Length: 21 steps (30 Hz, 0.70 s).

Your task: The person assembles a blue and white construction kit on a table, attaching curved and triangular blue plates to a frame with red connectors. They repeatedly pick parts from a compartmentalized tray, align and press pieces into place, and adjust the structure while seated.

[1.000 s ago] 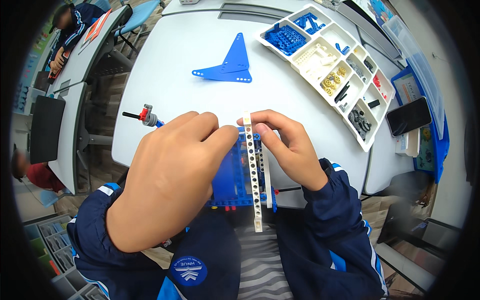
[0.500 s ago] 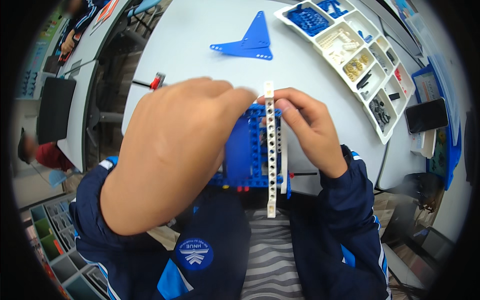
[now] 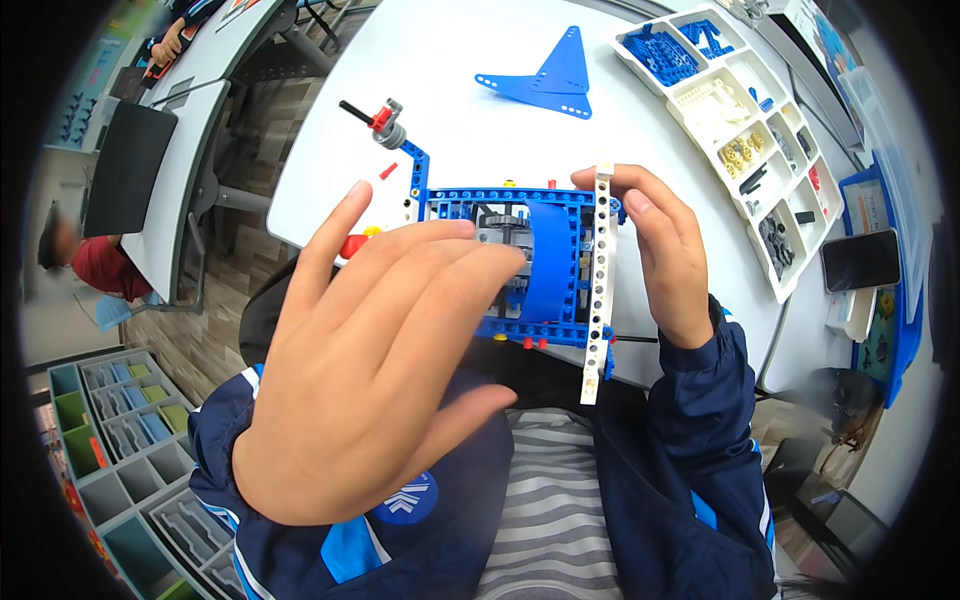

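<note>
A building-block model with a blue beam frame (image 3: 507, 194) and a curved blue panel (image 3: 556, 262) is in front of me at the table's near edge. Grey gears show inside the frame. Across its right end runs a long white beam (image 3: 601, 270) with holes. My right hand (image 3: 668, 255) pinches the model by the far end of this beam, thumb and forefinger around it. Over the model's left part hovers my left hand (image 3: 375, 345), fingers spread, with nothing visible in it. It hides some of the frame. A blue arm at the far left carries a grey and red piece (image 3: 385, 124) with a black axle.
Two overlapping blue panels (image 3: 562, 80) lie on the white table, as does a small red pin (image 3: 389, 171). A white sorting tray (image 3: 686, 152) of parts stands at the right, with a phone (image 3: 862, 260) beyond. Another person's hand (image 3: 172, 45) is at a far-left table.
My left hand has drawn back toward me and left, its fingers spreading and uncovering the model's frame. My right hand and the white beam have shifted slightly right in the view.
</note>
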Available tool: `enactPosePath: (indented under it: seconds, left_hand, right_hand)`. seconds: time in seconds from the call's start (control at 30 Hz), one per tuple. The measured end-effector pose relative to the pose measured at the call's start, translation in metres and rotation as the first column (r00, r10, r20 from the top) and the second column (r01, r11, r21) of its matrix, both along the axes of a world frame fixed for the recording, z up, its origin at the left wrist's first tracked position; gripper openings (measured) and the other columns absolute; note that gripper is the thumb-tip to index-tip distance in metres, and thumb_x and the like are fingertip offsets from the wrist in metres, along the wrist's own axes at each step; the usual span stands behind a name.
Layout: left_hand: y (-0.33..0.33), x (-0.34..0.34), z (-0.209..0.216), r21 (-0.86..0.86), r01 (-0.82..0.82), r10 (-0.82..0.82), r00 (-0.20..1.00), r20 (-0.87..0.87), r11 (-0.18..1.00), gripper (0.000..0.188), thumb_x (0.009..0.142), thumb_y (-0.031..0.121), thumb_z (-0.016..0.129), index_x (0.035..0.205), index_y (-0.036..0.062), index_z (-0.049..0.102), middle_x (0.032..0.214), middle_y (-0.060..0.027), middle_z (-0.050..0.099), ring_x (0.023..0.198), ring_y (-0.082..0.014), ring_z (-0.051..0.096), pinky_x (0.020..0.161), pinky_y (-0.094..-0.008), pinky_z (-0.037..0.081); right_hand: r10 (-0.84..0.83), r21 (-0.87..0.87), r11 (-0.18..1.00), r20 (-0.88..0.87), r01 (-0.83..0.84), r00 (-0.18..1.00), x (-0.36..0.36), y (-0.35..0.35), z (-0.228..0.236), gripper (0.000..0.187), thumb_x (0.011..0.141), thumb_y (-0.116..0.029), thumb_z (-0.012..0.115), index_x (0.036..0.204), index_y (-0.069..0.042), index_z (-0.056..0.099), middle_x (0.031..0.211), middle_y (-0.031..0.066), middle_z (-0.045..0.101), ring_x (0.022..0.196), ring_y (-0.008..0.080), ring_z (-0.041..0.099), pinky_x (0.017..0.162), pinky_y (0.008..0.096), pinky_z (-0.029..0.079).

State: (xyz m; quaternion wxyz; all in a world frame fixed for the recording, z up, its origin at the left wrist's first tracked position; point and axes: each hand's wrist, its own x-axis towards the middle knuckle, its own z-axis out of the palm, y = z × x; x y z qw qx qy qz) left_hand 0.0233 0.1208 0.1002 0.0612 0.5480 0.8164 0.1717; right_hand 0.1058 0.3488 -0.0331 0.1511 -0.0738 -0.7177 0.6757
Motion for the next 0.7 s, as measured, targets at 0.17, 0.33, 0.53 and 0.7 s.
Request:
enactPosePath:
  seconds: [0.17, 0.33, 0.53, 0.7]
  left_hand:
    - [0.005, 0.006, -0.014, 0.084, 0.041, -0.036, 0.998, -0.059, 0.996, 0.069, 0.064, 0.015, 0.089, 0.127, 0.0077, 0.063, 0.115, -0.0088, 0.07, 0.115, -0.0263, 0.066, 0.122, -0.0615, 0.024]
    - [0.015, 0.013, -0.026, 0.074, -0.007, 0.013, 0.997, -0.077, 0.997, 0.064, 0.068, 0.005, 0.086, 0.128, 0.0063, 0.063, 0.122, -0.0079, 0.07, 0.109, -0.0239, 0.068, 0.124, -0.0611, 0.019]
    - [0.018, 0.015, -0.024, 0.051, -0.051, 0.05, 0.999, 0.015, 0.997, 0.059, 0.073, -0.002, 0.082, 0.128, 0.0029, 0.061, 0.122, -0.0064, 0.073, 0.109, -0.0207, 0.07, 0.124, -0.0596, 0.013]
    - [0.019, 0.015, -0.021, -0.011, -0.073, 0.073, 0.994, 0.081, 0.997, 0.057, 0.076, -0.004, 0.078, 0.13, 0.0002, 0.059, 0.119, -0.0052, 0.074, 0.112, -0.0196, 0.07, 0.123, -0.0547, 0.012]
  right_hand:
    - [0.003, -0.061, 0.998, -0.057, -0.007, 0.998, -0.002, -0.001, 0.003, 0.036, 0.103, -0.019, 0.045, 0.123, 0.004, 0.065, 0.118, 0.0107, 0.069, 0.114, 0.0177, 0.061, 0.105, 0.0314, 0.042]
    - [0.035, -0.108, 0.993, -0.059, -0.041, 0.998, 0.0, 0.0, 0.004, 0.034, 0.104, -0.019, 0.047, 0.123, 0.004, 0.064, 0.117, 0.0095, 0.069, 0.113, 0.0166, 0.061, 0.103, 0.031, 0.044]
    - [0.04, -0.059, 0.998, 0.009, -0.039, 0.999, 0.002, 0.0, 0.007, 0.046, 0.1, -0.031, 0.044, 0.122, 0.004, 0.065, 0.122, 0.0152, 0.069, 0.117, 0.0231, 0.062, 0.108, 0.0353, 0.042]
    - [0.051, -0.023, 0.998, -0.026, -0.052, 0.998, 0.002, 0.0, 0.009, 0.047, 0.101, -0.033, 0.044, 0.122, 0.004, 0.065, 0.121, 0.0158, 0.069, 0.116, 0.0234, 0.063, 0.107, 0.0356, 0.043]
